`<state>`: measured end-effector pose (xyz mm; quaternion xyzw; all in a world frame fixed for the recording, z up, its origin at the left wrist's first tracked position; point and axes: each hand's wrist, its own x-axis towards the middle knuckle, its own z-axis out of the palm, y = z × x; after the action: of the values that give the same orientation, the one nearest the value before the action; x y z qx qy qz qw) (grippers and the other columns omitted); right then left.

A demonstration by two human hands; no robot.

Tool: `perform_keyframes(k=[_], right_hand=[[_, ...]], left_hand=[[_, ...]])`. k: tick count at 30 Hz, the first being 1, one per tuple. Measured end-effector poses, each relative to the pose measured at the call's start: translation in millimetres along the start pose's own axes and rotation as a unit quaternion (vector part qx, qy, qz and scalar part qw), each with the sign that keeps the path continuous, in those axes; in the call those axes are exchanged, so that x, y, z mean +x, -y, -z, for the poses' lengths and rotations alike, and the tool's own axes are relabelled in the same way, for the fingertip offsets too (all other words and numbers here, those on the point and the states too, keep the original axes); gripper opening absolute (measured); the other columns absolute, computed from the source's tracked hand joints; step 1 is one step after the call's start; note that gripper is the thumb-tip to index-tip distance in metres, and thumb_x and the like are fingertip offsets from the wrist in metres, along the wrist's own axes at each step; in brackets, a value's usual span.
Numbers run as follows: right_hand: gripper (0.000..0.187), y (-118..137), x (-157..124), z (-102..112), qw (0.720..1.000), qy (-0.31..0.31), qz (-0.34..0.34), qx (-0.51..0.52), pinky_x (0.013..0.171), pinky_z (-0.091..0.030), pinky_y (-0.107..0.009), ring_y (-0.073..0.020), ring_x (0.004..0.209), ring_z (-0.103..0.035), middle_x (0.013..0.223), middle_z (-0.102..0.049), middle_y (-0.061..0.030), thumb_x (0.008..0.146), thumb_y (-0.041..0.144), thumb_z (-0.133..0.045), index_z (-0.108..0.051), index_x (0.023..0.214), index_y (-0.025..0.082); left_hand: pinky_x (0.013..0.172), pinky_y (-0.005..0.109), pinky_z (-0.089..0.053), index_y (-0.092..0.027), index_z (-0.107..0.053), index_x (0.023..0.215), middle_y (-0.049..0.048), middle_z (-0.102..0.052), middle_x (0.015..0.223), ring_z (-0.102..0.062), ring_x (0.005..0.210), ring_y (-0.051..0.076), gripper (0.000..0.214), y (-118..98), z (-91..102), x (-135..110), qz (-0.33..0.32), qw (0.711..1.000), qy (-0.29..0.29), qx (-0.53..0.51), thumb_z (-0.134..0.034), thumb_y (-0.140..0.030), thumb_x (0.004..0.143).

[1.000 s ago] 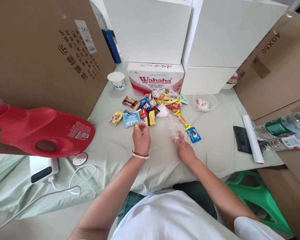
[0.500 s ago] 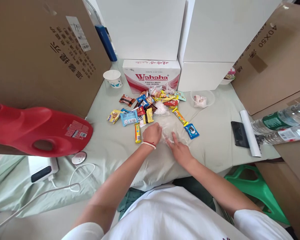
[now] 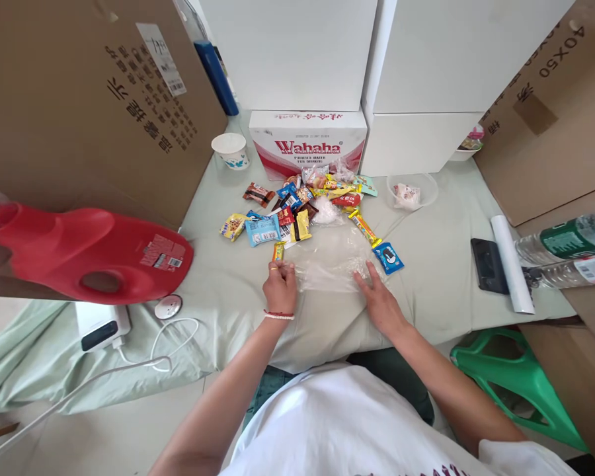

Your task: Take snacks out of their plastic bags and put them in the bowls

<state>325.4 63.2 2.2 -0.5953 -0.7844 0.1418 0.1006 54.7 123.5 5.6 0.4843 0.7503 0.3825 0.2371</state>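
A clear plastic bag (image 3: 330,261) lies spread on the cloth-covered table. My left hand (image 3: 280,289) is closed on the bag's left edge in a pinch. At the bag's right edge rests my right hand (image 3: 383,303), its fingers stretched out and touching the film. Just beyond my left fingertips is a yellow wrapped bar (image 3: 278,251), partly hidden by that hand. Behind the bag sits a pile of wrapped snacks, among them a light-blue packet (image 3: 262,231) and a small bag of white stuff (image 3: 326,211). A dark-blue packet (image 3: 388,257) and another yellow bar (image 3: 363,228) lie to the right.
A red jug (image 3: 114,248) stands at the left near a power bank (image 3: 102,324) with a cable. A paper cup (image 3: 231,152) and a Wahaba-style white box marked Wahaha (image 3: 310,147) are behind. Right: a plastic bowl (image 3: 429,192), phone (image 3: 486,264), white roll (image 3: 512,264) and bottles (image 3: 570,239).
My left hand has moved left, drawing the bag's edge out so the bag lies wider and flatter. My right hand has shifted slightly right. The view has tilted a little.
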Motion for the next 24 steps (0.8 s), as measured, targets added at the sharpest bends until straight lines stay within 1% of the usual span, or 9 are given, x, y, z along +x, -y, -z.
perform_keyframes(k=[3,7,10,12,14,16,18,22,24], right_hand=[[0.09,-16,-5,1,0.998,-0.043,0.023,0.035,0.104,-0.058,-0.046,-0.0299,0.15,-0.043,0.177,-0.005,-0.0078,0.09,-0.003,-0.037,-0.018,0.168,0.038],[0.074,-29,-11,13,0.994,-0.047,0.056,0.083,0.104,-0.057,-0.05,-0.0274,0.131,-0.06,0.175,-0.008,-0.0135,0.099,0.013,-0.042,-0.021,0.167,0.033],[0.068,-33,-13,21,0.992,-0.019,0.057,0.107,0.101,-0.058,-0.051,-0.0267,0.121,-0.065,0.175,-0.005,-0.0142,0.101,0.024,-0.048,-0.027,0.165,0.032],[0.065,-35,-13,24,0.992,-0.004,0.056,0.114,0.1,-0.058,-0.051,-0.0275,0.121,-0.065,0.175,-0.003,-0.0138,0.1,0.026,-0.051,-0.033,0.163,0.031],[0.06,-36,-14,26,0.991,0.0,0.055,0.12,0.099,-0.059,-0.05,-0.0273,0.119,-0.066,0.175,-0.004,-0.014,0.1,0.027,-0.051,-0.04,0.159,0.029],[0.055,-38,-15,29,0.99,0.0,0.056,0.126,0.099,-0.059,-0.051,-0.0262,0.115,-0.067,0.175,-0.007,-0.0138,0.101,0.028,-0.05,-0.045,0.156,0.028],[0.052,-40,-19,33,0.99,0.002,0.062,0.129,0.1,-0.058,-0.051,-0.0256,0.114,-0.067,0.175,-0.008,-0.013,0.102,0.029,-0.049,-0.048,0.154,0.028],[0.047,-46,-32,46,0.988,0.019,0.068,0.134,0.109,-0.054,-0.049,-0.0255,0.125,-0.063,0.175,-0.008,-0.0125,0.103,0.031,-0.05,-0.054,0.149,0.024],[0.044,-52,-41,56,0.985,0.056,0.075,0.147,0.112,-0.052,-0.047,-0.0248,0.129,-0.062,0.175,-0.014,-0.0124,0.103,0.033,-0.051,-0.058,0.146,0.023]], left_hand=[[0.071,0.033,-0.044,-0.022,-0.054,0.102,0.0002,-0.059,0.073,-0.062,0.075,0.023,0.024,5,-10.3,-3,-0.056,0.996,-0.004,0.063,-0.058,-0.042,0.09],[0.088,0.044,-0.045,-0.021,-0.059,0.093,0.0112,-0.064,0.094,-0.061,0.095,0.029,0.018,9,-16.3,-9,-0.22,0.964,-0.014,0.149,-0.058,-0.039,0.093],[0.091,0.049,-0.042,-0.022,-0.065,0.083,0.0117,-0.064,0.088,-0.059,0.096,0.03,0.019,6,-12.8,-12,-0.286,0.934,0.061,0.205,-0.052,-0.028,0.096],[0.093,0.051,-0.041,-0.022,-0.07,0.09,0.0116,-0.066,0.09,-0.061,0.099,0.03,0.019,3,-8.7,-11,-0.303,0.92,0.123,0.218,-0.053,-0.025,0.095],[0.103,0.054,-0.037,-0.023,-0.073,0.101,0.0106,-0.069,0.098,-0.062,0.11,0.03,0.02,0,-3.8,-10,-0.313,0.912,0.16,0.21,-0.055,-0.029,0.095],[0.116,0.059,-0.026,-0.025,-0.073,0.106,0.0089,-0.071,0.107,-0.058,0.127,0.031,0.023,-2,2.1,-8,-0.321,0.909,0.178,0.199,-0.055,-0.035,0.097],[0.122,0.064,-0.014,-0.026,-0.073,0.109,0.0084,-0.072,0.116,-0.05,0.14,0.032,0.027,-2,8.6,-5,-0.326,0.903,0.197,0.197,-0.055,-0.043,0.098],[0.124,0.07,-0.006,-0.025,-0.062,0.136,0.0133,-0.064,0.141,-0.045,0.146,0.036,0.052,0,19.0,-3,-0.312,0.895,0.242,0.209,-0.064,-0.051,0.09],[0.124,0.071,-0.002,-0.024,-0.055,0.145,0.0159,-0.058,0.151,-0.043,0.148,0.038,0.065,0,21.2,-3,-0.305,0.89,0.258,0.222,-0.068,-0.05,0.086]])
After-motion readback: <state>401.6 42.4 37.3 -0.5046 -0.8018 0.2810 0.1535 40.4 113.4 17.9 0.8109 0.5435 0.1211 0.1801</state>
